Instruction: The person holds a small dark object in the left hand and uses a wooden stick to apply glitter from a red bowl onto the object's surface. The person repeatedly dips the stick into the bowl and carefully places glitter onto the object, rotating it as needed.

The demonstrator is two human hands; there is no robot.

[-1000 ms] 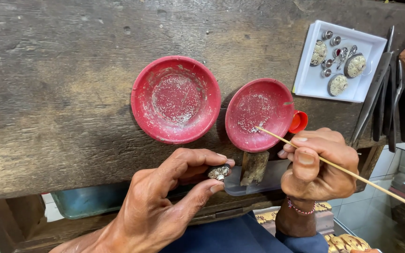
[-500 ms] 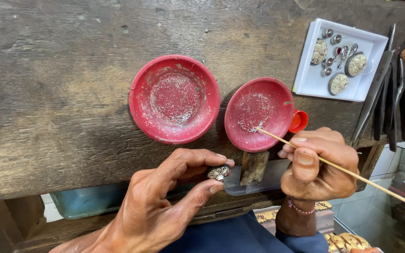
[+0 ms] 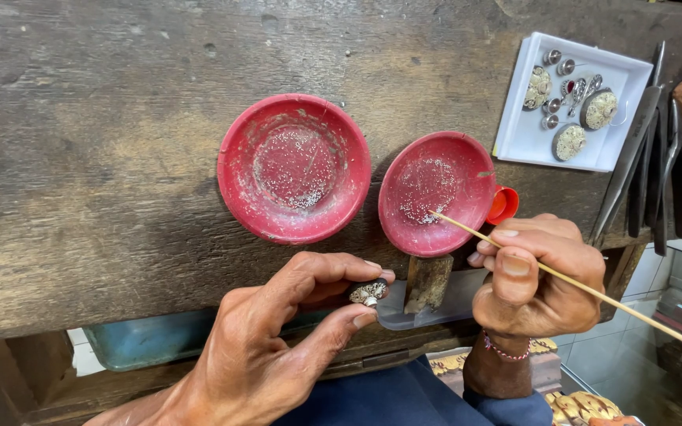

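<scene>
My left hand (image 3: 278, 347) pinches a small silver ornament (image 3: 368, 293) between thumb and fingers at the bench's near edge. My right hand (image 3: 538, 276) grips a thin wooden stick (image 3: 593, 290); its tip rests inside the right red dish (image 3: 436, 193) among tiny silver grains. A larger red dish (image 3: 294, 167) with grains sits to the left of it. A small wooden peg (image 3: 428, 282) juts out between my hands.
A white tray (image 3: 530, 138) at the back right holds several silver jewellery pieces. Dark metal tweezers and pliers (image 3: 645, 158) lie right of it. A small red cap (image 3: 504, 205) sits beside the right dish. The worn wooden bench (image 3: 104, 158) spans the view.
The stick's tip has shifted slightly lower inside the right dish. My left hand keeps the ornament in the same spot.
</scene>
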